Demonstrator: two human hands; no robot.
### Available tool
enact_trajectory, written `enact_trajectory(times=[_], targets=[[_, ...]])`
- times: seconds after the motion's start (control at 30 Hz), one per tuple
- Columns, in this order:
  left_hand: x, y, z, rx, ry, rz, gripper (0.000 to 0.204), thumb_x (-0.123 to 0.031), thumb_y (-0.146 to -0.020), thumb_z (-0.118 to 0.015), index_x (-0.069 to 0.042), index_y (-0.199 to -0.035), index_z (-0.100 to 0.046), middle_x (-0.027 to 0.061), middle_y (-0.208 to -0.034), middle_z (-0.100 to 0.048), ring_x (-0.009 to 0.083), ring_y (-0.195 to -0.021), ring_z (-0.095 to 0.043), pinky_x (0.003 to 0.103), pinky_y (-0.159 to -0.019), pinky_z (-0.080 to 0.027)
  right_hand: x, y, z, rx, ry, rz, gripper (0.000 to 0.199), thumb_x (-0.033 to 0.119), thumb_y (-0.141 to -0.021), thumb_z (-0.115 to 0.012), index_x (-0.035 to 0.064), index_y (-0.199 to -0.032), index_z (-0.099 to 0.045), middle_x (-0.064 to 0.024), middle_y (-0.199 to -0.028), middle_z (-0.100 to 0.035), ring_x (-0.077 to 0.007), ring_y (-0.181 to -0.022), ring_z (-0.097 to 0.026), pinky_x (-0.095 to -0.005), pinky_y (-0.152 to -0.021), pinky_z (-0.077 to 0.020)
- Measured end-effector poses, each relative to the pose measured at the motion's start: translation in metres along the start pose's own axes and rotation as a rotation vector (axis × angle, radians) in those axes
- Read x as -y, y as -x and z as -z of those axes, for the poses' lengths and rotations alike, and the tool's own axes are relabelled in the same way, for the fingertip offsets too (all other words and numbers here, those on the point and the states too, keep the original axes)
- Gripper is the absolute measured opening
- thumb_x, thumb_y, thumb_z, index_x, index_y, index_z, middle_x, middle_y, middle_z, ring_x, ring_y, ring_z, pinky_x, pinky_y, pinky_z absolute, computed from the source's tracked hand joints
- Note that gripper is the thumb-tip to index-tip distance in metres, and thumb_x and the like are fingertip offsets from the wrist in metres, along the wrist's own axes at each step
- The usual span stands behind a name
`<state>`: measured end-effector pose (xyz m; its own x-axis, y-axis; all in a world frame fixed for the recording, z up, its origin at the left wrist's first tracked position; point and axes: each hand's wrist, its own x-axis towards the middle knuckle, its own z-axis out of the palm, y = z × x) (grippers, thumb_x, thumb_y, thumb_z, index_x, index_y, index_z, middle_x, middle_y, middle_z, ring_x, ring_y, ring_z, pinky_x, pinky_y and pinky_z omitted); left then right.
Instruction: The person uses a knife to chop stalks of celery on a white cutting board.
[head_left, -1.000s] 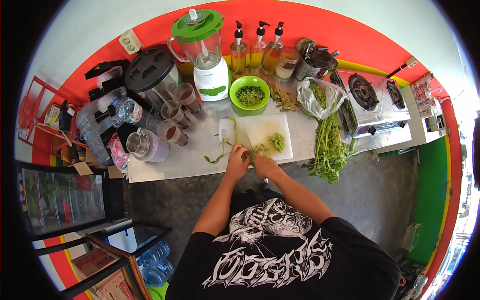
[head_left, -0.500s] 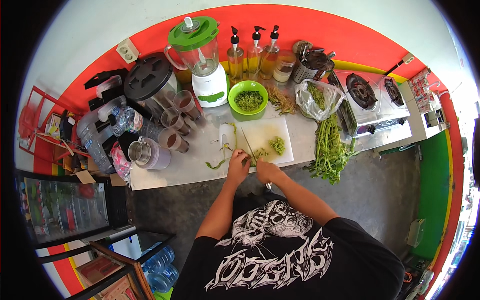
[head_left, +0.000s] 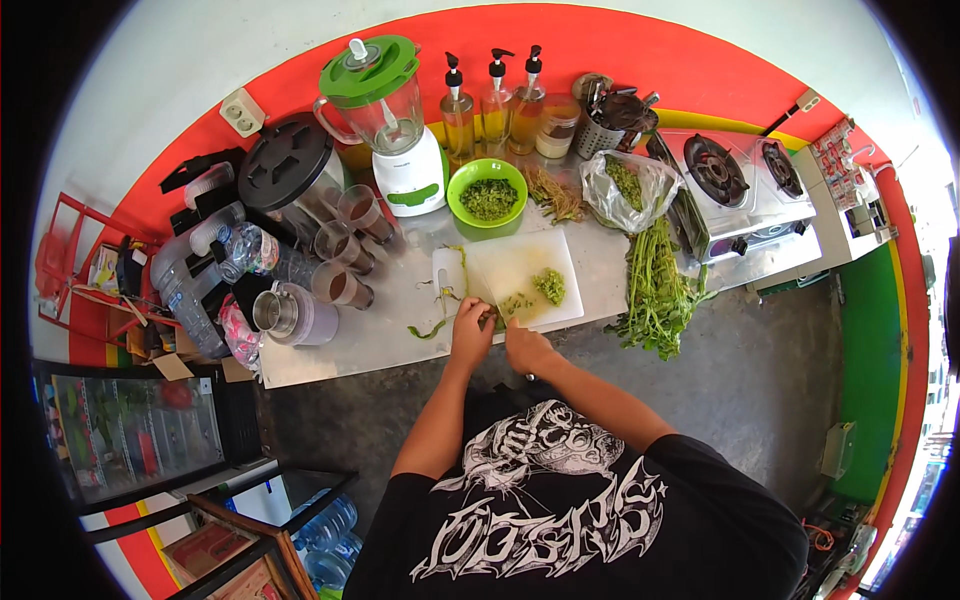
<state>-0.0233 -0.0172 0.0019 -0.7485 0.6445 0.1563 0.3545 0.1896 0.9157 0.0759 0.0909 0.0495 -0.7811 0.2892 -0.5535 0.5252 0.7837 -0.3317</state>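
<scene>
At the board's near edge, my left hand is closed, fingers curled over green stems that are mostly hidden beneath them. Close to its right, my right hand is wrapped round a knife whose blade is hard to make out against the pale board. The white cutting board carries a small heap of chopped green stems on its right, with scattered bits nearer my hands. Long green strips lie at the board's left side. Behind the board stands a lime-green bowl of chopped greens.
Leafy stalks hang over the counter's front edge. A plastic bag of greens, root trimmings and a gas stove are at the right. Leftward stand a blender, dark-filled plastic cups and a flask.
The whole view has shifted slightly. My right hand has drawn a little toward me, and the knife blade, plain before, is hardly visible now. My left hand stays at the board's edge.
</scene>
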Motion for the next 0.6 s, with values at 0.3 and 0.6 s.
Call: enact_trajectory(times=[0.3, 0.6], targets=[[-0.005, 0.000, -0.010, -0.064, 0.005, 0.007, 0.011, 0.004, -0.084, -0.065, 0.002, -0.095, -0.060, 0.0126, -0.096, -0.056, 0.0252, -0.081, -0.061, 0.034, -0.074, -0.050, -0.008, -0.001, -0.008, -0.163, -0.056, 0.022, 0.030, 0.009, -0.091, -0.055, -0.0043, -0.115, -0.045, -0.0282, -0.095, -0.070, -0.0428, -0.091, -0.070, -0.0489, -0.080, -0.0572], [-0.009, 0.000, -0.018, -0.171, -0.032, 0.071, 0.012, 0.004, -0.084, -0.064, -0.001, -0.093, -0.059, 0.0087, -0.090, -0.058, 0.0194, -0.073, -0.056, 0.031, -0.068, -0.048, -0.048, 0.007, 0.004, -0.289, -0.163, -0.139, 0.028, 0.012, -0.091, -0.053, -0.0046, -0.112, -0.045, -0.0316, -0.093, -0.068, -0.0477, -0.090, -0.068, -0.0538, -0.080, -0.0549]])
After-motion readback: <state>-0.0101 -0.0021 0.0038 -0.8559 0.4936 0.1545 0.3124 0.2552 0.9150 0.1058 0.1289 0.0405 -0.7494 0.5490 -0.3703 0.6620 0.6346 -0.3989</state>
